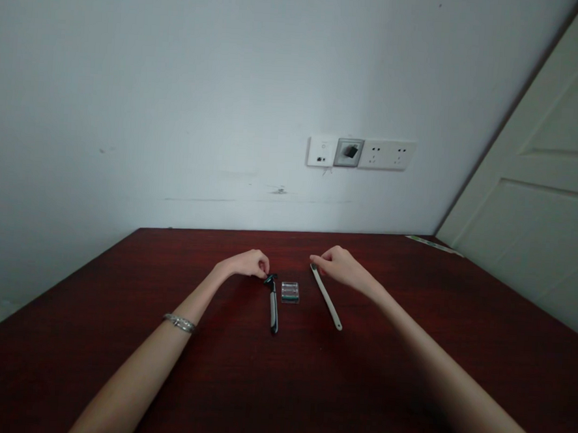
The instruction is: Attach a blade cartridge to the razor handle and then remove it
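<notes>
Left hand [253,263] pinches the razor [273,307] near its head; right hand [339,265] pinches a pale stick [327,298] at one end

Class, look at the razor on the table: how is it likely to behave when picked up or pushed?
The razor is probably stiff, as its handle looks solid and nearly straight. Its slim build suggests it is fairly light. The wider head at one end would likely make it swing or drag rather than roll freely if pushed.
</notes>
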Action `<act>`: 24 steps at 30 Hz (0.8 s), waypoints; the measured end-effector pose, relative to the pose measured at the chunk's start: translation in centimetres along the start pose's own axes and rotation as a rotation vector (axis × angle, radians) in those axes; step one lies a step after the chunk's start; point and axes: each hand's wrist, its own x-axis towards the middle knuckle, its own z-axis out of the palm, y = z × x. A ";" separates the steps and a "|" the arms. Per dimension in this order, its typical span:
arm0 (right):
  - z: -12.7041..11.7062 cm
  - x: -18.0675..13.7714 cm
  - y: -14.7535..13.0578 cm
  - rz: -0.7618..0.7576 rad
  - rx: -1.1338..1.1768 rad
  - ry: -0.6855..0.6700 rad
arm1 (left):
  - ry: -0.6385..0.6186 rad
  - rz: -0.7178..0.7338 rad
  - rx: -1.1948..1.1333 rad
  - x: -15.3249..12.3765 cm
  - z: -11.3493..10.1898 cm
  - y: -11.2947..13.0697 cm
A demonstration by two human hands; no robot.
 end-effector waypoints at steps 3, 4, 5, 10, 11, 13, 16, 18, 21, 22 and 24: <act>0.0 0.1 0.2 0.010 0.003 0.001 | 0.019 0.004 0.011 0.0 0.1 0.1; 0.1 0.2 0.2 0.011 0.005 0.004 | 0.024 0.003 0.011 0.0 0.2 0.2; 0.1 0.2 0.2 0.012 0.007 0.004 | 0.027 0.002 0.012 0.0 0.2 0.2; 0.0 0.2 0.3 0.010 0.020 0.004 | 0.048 -0.005 0.024 -0.2 0.3 0.5; -0.1 0.3 0.3 0.009 0.019 0.006 | 0.058 -0.004 0.030 -0.2 0.2 0.4; 0.0 0.4 0.5 0.003 0.014 0.017 | 0.089 -0.003 0.045 -0.3 -0.1 0.3; 0.2 0.7 0.9 -0.022 0.018 0.027 | 0.162 -0.002 0.075 -0.7 -1.0 0.9; 0.4 0.8 1.1 -0.047 0.056 0.029 | 0.203 0.012 0.089 -1.2 -1.8 2.2; 0.7 0.9 1.1 -0.081 0.174 0.026 | 0.244 0.059 0.095 -2.1 -2.8 5.0; 0.8 0.9 1.1 -0.083 0.230 0.016 | 0.253 0.082 0.102 -2.3 -2.9 6.0; 0.9 0.8 0.9 -0.085 0.349 -0.019 | 0.273 0.124 0.130 -2.6 -2.9 7.7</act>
